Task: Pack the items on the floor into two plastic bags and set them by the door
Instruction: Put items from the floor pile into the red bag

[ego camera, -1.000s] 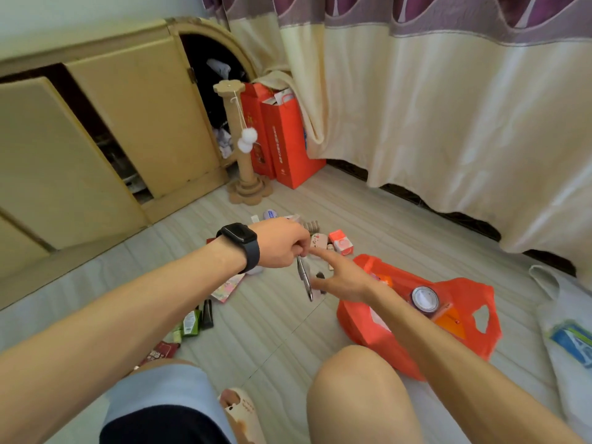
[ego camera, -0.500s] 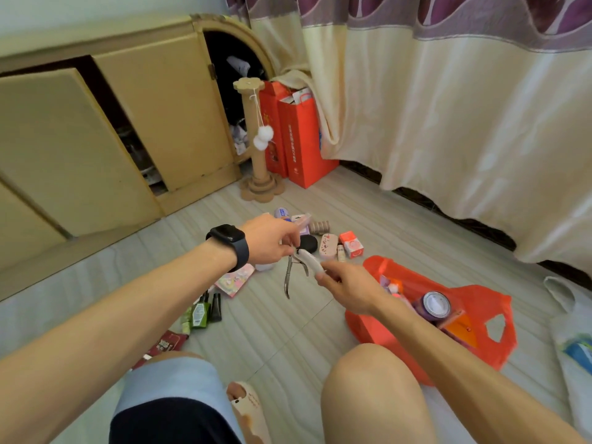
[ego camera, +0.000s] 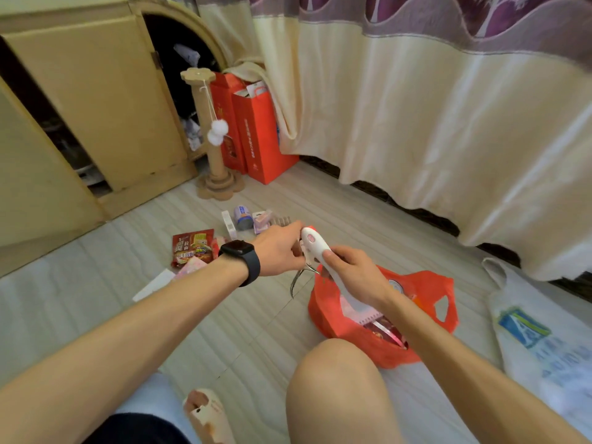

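Observation:
My right hand (ego camera: 354, 274) grips a white clipper tool (ego camera: 315, 248) with pink marks, held above the floor. My left hand (ego camera: 278, 249), with a black watch on its wrist, pinches the tool's front end, where a curved metal part (ego camera: 296, 280) hangs down. Just below and to the right lies an orange plastic bag (ego camera: 352, 334), open, with packets and a round tin inside. A white plastic bag (ego camera: 538, 334) with blue print lies flat at the far right. Loose items stay on the floor: a red snack packet (ego camera: 192, 246), a small can (ego camera: 242, 216), small boxes (ego camera: 262, 219).
A cardboard scratching post (ego camera: 216, 149) and red paper bags (ego camera: 259, 133) stand at the back by a beige cupboard (ego camera: 96, 107). A cream curtain (ego camera: 432, 123) hangs along the right. My bare knee (ego camera: 336, 389) and a slipper (ego camera: 208, 415) are in the foreground.
My right hand has taken a full grip on the white tool and both hands have lifted it toward the orange bag. The view has swung left, showing the red snack packet.

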Tool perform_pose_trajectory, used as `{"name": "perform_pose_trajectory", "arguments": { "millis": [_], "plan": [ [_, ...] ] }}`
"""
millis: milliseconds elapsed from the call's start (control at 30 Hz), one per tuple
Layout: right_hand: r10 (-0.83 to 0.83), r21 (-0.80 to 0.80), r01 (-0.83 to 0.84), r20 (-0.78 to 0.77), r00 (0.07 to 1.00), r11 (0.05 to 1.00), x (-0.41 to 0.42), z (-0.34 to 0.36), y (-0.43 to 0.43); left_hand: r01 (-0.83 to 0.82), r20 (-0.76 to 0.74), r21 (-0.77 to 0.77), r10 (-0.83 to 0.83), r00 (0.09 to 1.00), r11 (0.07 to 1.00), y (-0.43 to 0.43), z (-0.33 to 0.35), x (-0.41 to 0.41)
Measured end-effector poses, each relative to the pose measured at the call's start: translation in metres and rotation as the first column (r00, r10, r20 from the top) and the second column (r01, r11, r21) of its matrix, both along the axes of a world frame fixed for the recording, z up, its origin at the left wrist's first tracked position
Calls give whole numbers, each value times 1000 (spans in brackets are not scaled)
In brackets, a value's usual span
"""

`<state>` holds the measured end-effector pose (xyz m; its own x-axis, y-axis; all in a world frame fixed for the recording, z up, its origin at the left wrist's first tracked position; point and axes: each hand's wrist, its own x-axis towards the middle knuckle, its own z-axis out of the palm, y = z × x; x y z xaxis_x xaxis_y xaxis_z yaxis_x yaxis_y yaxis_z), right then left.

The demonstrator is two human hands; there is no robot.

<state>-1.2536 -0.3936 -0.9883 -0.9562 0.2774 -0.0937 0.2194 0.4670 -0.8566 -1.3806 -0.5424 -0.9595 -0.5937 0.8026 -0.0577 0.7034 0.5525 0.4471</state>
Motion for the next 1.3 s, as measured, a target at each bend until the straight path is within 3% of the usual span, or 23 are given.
{"name": "perform_pose_trajectory", "arguments": {
  "millis": [133,233,367,500,700,900,967,1000,1067,1133,1200,1300],
  "plan": [
    [-91,-229,83,-27,995,970,2,0,4,-36,134,66,27,991,997,7,2,7],
    [-301,-418,248,-67,951,874,0,9,14,38,76,-32,-35,997,999,0,-4,10],
    [-392,-206,384,-1,920,900,2,12,40,13,2,-59,-12,1000,998,-4,3,4],
    [-388,-206,436,236,891,876,21,-13,63,-44,17,65,43,999,997,15,26,-7],
    [-208,-90,320,594,777,943,37,-70,79,1,-77,114,8,997,994,48,30,-1],
    [-201,169,141,429,881,976,4,-105,79,17,-11,43,-17,1000,999,47,15,-1],
    [-253,71,244,339,906,967,0,-104,78,2,67,47,-6,998,999,49,13,-4],
    [-313,-94,353,293,904,931,2,-99,77,-17,110,63,10,994,998,51,11,-5],
    [-348,-492,454,295,890,743,13,-86,75,-55,211,98,34,977,994,59,6,-6],
    [-248,-693,361,262,933,624,28,-76,79,-60,311,109,23,950,992,71,-3,-5],
    [-259,-715,303,174,950,630,42,-75,80,-55,389,109,8,921,993,86,-15,2],
    [-517,-591,481,123,847,647,48,-86,85,-88,343,89,53,938,992,105,-44,15]
  ]
}}
